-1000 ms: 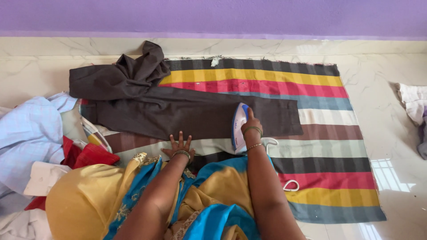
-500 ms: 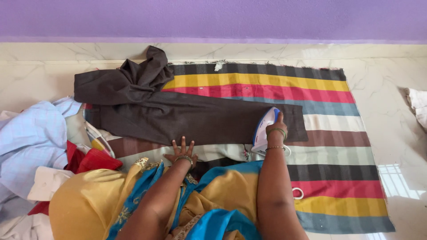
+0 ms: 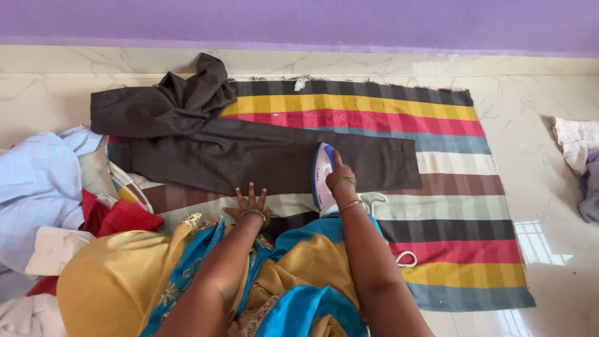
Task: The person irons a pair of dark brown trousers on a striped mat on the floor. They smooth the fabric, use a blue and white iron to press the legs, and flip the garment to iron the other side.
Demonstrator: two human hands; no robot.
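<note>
Trousers (image 3: 249,156) of dark brown cloth lie flat across the near-left part of a striped blanket (image 3: 449,181), one leg stretched toward its right edge, the waist end bunched in a heap at the far-left corner. The blanket, banded in yellow, red, blue, white and brown, is spread on a pale marble floor (image 3: 549,125) below a purple wall (image 3: 312,19).

The right hand (image 3: 339,176) is closed around the handle of a white and blue electric iron (image 3: 322,175), which sits sole-down on the trouser leg near its near hem, tip pointing to the far edge. Its white cord (image 3: 380,200) trails over the blanket beside the wrist.

The left hand (image 3: 249,203) lies palm-down with fingers spread, pressing on the near edge of the trouser leg, well left of the iron. Both wrists carry bangles.

Off the blanket's left edge sits a pile of clothes (image 3: 43,193), light blue, red and white. More crumpled laundry (image 3: 577,150) lies on the floor to the right.
</note>
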